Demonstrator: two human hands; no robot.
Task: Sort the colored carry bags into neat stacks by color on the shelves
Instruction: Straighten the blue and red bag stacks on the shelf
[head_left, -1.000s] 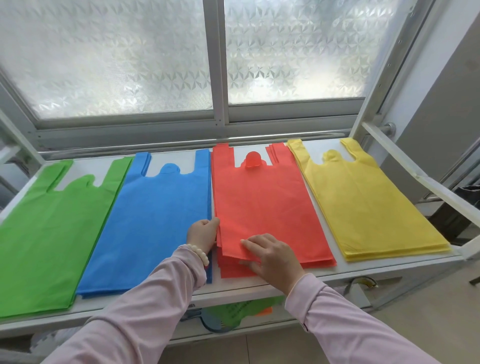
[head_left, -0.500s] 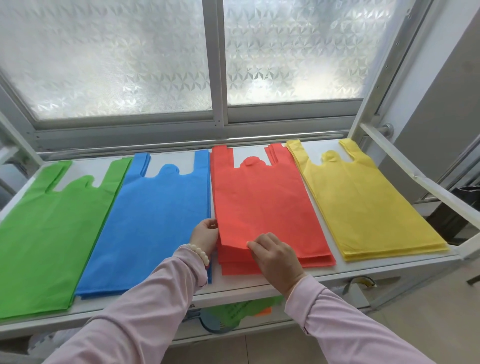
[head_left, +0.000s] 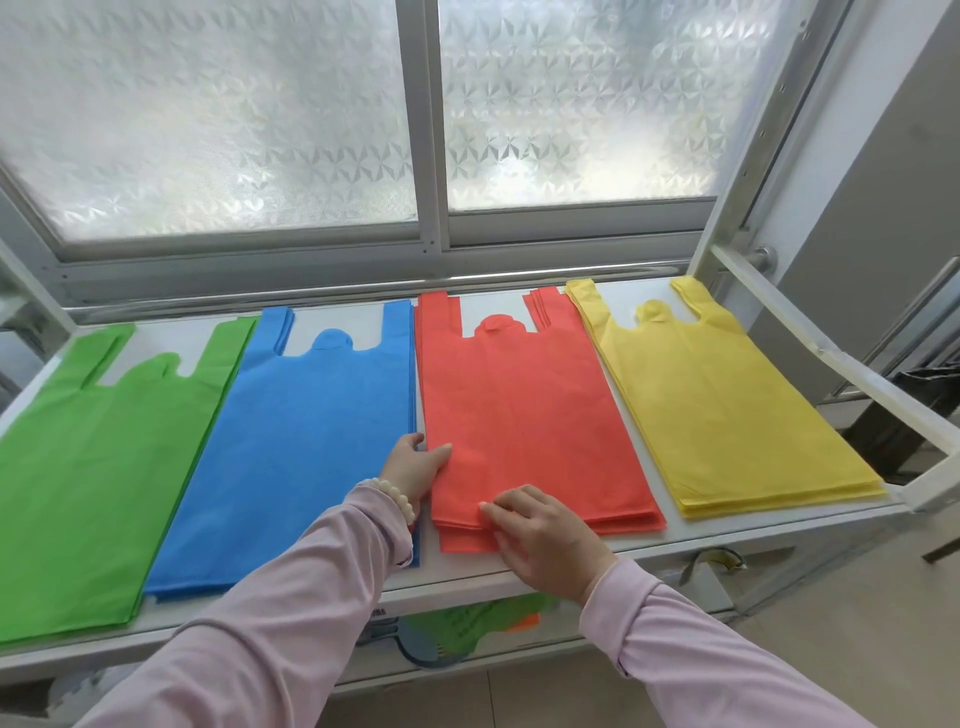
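Note:
Four flat stacks of carry bags lie side by side on a white shelf (head_left: 530, 569): green (head_left: 88, 467), blue (head_left: 301, 441), red (head_left: 524, 415) and yellow (head_left: 717, 400). My left hand (head_left: 413, 465) lies against the left edge of the red stack, thumb on top. My right hand (head_left: 543, 535) rests with fingers spread on the stack's near edge, where the lower red bags stick out a little.
A frosted window runs behind the shelf. A white frame bar (head_left: 841, 369) slants along the right side. Under the shelf sits a basket (head_left: 441, 647) with green and orange bags. The floor is tiled at lower right.
Both hands slid a little toward me along the red stack. The top red bags now lie more in line with the ones beneath.

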